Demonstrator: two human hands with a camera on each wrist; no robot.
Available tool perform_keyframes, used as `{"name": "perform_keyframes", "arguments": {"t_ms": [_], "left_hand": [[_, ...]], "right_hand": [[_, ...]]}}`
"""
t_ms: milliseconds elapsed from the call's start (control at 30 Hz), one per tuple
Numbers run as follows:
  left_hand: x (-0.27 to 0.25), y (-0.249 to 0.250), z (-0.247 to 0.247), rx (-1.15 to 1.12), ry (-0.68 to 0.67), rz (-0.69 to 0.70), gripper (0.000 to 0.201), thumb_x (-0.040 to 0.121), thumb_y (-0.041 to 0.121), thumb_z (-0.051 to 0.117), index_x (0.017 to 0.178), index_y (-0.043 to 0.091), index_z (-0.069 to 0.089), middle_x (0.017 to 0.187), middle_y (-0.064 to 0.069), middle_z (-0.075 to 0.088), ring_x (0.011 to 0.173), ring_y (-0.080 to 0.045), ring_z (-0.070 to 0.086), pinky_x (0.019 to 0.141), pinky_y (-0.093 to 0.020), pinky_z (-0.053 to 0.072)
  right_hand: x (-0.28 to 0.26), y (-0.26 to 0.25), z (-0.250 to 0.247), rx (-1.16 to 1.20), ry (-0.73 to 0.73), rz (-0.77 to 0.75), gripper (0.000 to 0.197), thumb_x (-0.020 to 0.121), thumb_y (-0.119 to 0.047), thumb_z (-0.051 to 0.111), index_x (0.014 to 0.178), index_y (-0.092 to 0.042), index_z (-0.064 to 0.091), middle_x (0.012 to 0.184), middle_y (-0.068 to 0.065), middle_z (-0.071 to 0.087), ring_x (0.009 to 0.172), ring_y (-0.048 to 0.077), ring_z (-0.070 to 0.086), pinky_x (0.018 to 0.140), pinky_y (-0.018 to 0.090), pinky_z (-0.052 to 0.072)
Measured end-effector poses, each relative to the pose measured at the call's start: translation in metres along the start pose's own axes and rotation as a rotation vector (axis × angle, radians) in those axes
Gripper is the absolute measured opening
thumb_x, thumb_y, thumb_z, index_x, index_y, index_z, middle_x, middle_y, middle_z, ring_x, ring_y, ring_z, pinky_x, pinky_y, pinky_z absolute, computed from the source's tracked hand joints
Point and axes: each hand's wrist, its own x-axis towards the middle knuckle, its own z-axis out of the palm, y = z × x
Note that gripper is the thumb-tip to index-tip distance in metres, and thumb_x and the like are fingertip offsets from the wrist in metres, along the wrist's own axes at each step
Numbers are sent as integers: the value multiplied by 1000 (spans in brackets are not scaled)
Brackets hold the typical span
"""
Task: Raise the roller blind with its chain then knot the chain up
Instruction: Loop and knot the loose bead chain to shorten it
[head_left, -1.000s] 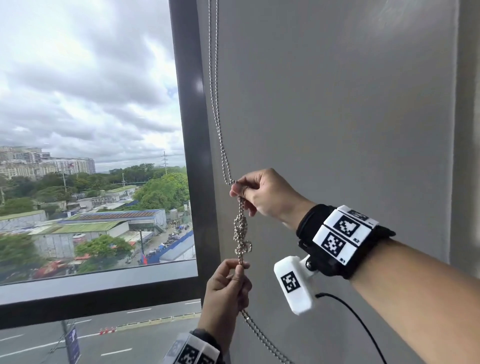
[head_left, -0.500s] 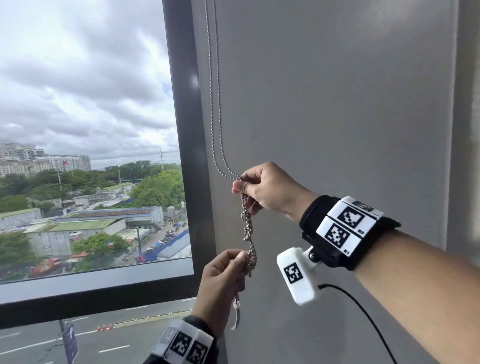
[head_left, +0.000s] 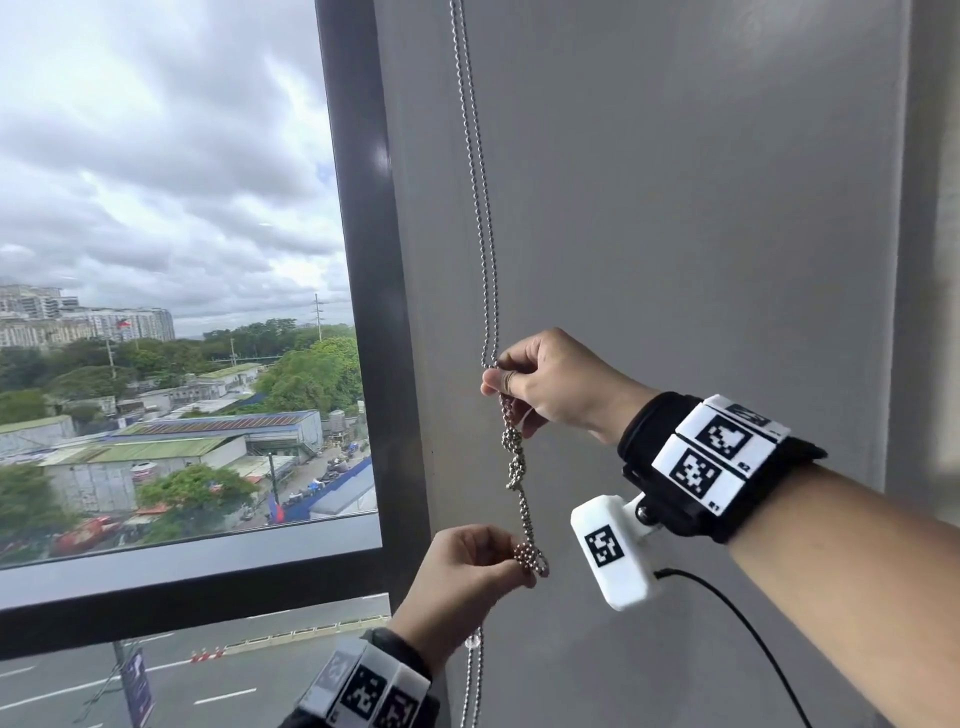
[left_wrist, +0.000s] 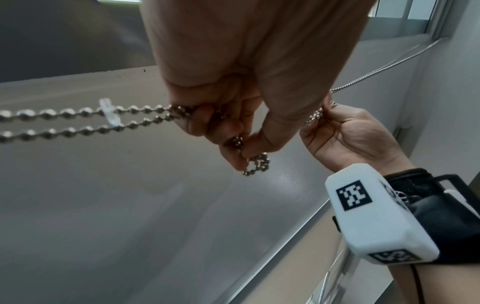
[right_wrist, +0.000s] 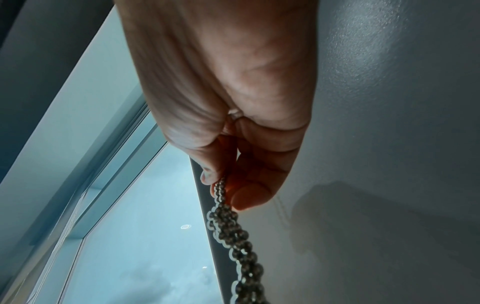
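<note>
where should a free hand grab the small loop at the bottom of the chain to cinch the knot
Probably by the small loop itself, coming from the window side as the left hand does: it bulges clear below the knot, open enough for a pinch grip, while the right hand anchors the chain above.

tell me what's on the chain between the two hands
A knot sits on the chain between right hand and left hand, clearest in the head view.

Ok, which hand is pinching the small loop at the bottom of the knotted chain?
The left hand, the lower one, pinches that loop. The right hand grips the chain above the knot.
</note>
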Motion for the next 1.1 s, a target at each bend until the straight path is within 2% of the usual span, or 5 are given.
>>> {"name": "perform_keyframes", "arguments": {"t_ms": [267, 500, 633, 733, 1100], "left_hand": [[0, 10, 5, -2, 112, 148, 13, 86, 10, 64, 84, -1, 71, 43, 15, 51, 38, 5, 40, 42, -6, 28], [-4, 22, 7, -115, 103, 83, 36, 82, 31, 60, 78, -5, 65, 51, -6, 51, 43, -19, 52, 47, -25, 41], [-6, 28, 9, -320, 31, 27, 11, 85, 7, 63, 84, -4, 63, 60, -12, 52, 48, -18, 43, 51, -25, 34], [-5, 31, 10, -339, 15, 18, 24, 64, -4, 56, 87, -9, 62, 66, -16, 59, 51, -17, 45, 52, -23, 36], [-9, 10, 22, -22, 175, 12, 12, 73, -1, 57, 76, 2, 68, 57, -6, 64, 45, -12, 36, 42, -19, 29]], "right_hand": [[-1, 2, -2, -25, 11, 1, 17, 94, -13, 61, 80, -8, 69, 51, -5, 55, 46, 13, 51, 47, 27, 50], [-4, -1, -3, -18, 20, 3, 16, 95, -14, 60, 83, -7, 69, 38, -16, 54, 46, 12, 51, 47, 27, 52], [-7, 1, -3, -21, 14, 7, 19, 95, -14, 60, 78, -9, 68, 38, -15, 54, 44, 11, 51, 48, 27, 53], [-10, 2, -3, -15, 20, 17, 19, 95, -13, 60, 77, -9, 67, 40, -12, 54, 41, 9, 50, 47, 26, 53], [-15, -2, -10, -4, 23, 19, 17, 95, -13, 59, 81, -9, 67, 38, -15, 54, 44, 12, 51, 49, 27, 54]]}}
